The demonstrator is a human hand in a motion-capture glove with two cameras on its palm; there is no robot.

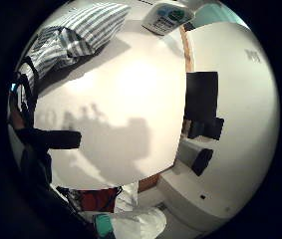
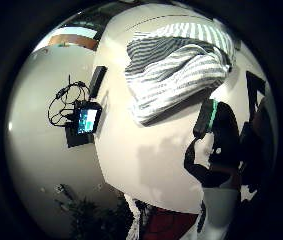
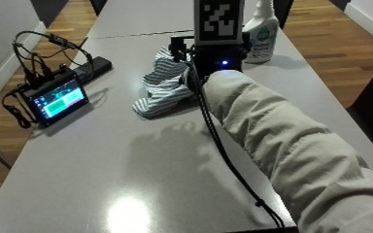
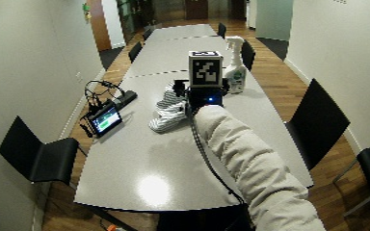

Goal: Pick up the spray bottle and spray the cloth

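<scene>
The white spray bottle [image 3: 261,34] with a green label stands upright at the far right of the grey table [image 3: 109,165]. A striped cloth [image 3: 164,82] lies crumpled in the table's middle, left of the bottle. My gloved right hand [image 3: 196,68] hovers over the cloth's right edge, short of the bottle and holding nothing. Its shadow on the table shows spread fingers. In the little finger side palm view the bottle [image 1: 168,17] lies just beyond the cloth [image 1: 75,35]. The thumb side palm view shows the cloth [image 2: 181,65] close below the palm.
A small lit screen [image 3: 54,99] with cables and a black power strip [image 3: 89,68] sit at the table's left edge. Black chairs [image 4: 313,120] stand along both sides. A second table [image 4: 178,33] adjoins the far end.
</scene>
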